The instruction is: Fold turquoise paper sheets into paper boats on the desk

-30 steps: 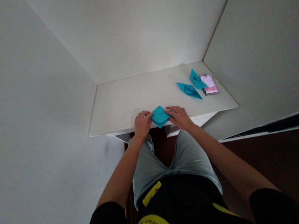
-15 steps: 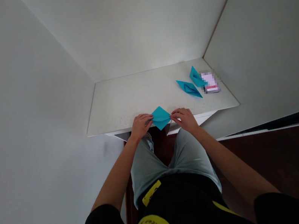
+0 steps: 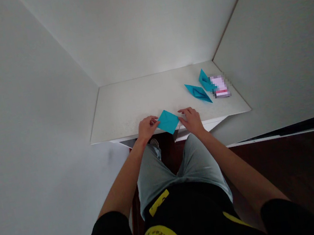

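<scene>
A blue folded paper (image 3: 168,122), diamond-shaped with a faint crease, is level at the front edge of the white tabletop, its near corner reaching past the edge. My left hand (image 3: 147,128) is closed, with thumb and fingertips at the paper's left corner. At the opposite corner is my right hand (image 3: 192,121), its thumb against the paper and its index finger lifted away. Whether another finger supports that corner from below is hidden. Farther right on the tabletop lie two folded blue paper boats, a nearer boat (image 3: 198,93) and a farther boat (image 3: 205,81).
A blurred-out pinkish-white rectangular item (image 3: 220,85) lies at the right end of the white tabletop (image 3: 136,99), touched or overlapped by the farther boat. Walls enclose the tabletop at the left, back and right. My legs (image 3: 150,168) are below its front edge.
The blue paper now shows a flatter face, where a slit ran across its middle before. It has shifted slightly left and away from me. My right index finger has lifted from the corner.
</scene>
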A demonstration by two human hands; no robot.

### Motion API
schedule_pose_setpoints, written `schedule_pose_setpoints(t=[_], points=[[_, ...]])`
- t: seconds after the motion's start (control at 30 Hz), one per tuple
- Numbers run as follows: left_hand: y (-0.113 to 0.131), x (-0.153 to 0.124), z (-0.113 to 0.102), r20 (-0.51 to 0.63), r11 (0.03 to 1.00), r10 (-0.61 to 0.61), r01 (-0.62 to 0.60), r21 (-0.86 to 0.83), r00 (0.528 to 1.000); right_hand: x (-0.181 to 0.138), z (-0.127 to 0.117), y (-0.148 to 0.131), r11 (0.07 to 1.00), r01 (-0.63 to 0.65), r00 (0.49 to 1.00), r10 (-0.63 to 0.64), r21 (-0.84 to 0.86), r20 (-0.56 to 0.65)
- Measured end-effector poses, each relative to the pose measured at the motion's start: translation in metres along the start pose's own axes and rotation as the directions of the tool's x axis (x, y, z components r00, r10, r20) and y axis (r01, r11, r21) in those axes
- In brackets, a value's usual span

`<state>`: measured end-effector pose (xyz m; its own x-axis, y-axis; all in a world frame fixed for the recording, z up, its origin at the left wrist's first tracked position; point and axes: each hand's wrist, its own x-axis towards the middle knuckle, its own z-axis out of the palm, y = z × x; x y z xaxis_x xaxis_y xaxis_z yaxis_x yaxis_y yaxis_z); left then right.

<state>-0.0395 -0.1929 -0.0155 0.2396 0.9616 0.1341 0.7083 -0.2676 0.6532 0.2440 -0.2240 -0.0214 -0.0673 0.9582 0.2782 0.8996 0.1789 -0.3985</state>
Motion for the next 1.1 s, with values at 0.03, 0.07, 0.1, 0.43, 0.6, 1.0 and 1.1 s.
schedule_pose_setpoints(t=[0.03, 0.07, 0.1, 0.43, 0.6, 1.0, 1.1], points=[[0.001, 0.000, 0.002, -0.006, 1.000, -0.001, 0.001, 0.004, 1.000, -0.001, 0.000, -0.006, 1.000, 0.022, 1.000, -0.022, -0.007, -0.015], [0.002, -0.001, 0.003, -0.012, 1.000, 0.002, -0.002, 0.010, 1.000, -0.003, 0.001, -0.013, 0.998, 0.069, 0.998, -0.069, -0.009, -0.015], [0.003, -0.003, 0.005, -0.018, 1.000, 0.012, -0.011, 0.024, 1.000, -0.006, 0.003, -0.020, 0.991, 0.134, 0.991, -0.134, -0.006, 0.002], [0.002, -0.019, 0.006, 0.063, 0.942, 0.213, -0.222, 0.253, 0.975, -0.017, 0.033, -0.030, 0.957, 0.290, 0.937, -0.289, 0.023, 0.198], [-0.008, -0.032, 0.001, 0.126, 0.903, 0.321, -0.344, 0.259, 0.939, -0.017, 0.016, 0.005, 0.960, 0.281, 0.941, -0.272, -0.017, 0.202], [0.007, -0.026, 0.000, -0.045, 0.965, 0.192, -0.197, -0.173, 0.980, -0.011, -0.011, 0.017, 0.881, 0.195, 0.973, -0.229, 0.431, 0.028], [0.011, -0.005, -0.007, -0.015, 0.939, 0.064, -0.066, -0.338, 0.998, 0.016, -0.021, 0.018, 0.832, 0.043, 0.996, -0.080, 0.553, 0.042]])
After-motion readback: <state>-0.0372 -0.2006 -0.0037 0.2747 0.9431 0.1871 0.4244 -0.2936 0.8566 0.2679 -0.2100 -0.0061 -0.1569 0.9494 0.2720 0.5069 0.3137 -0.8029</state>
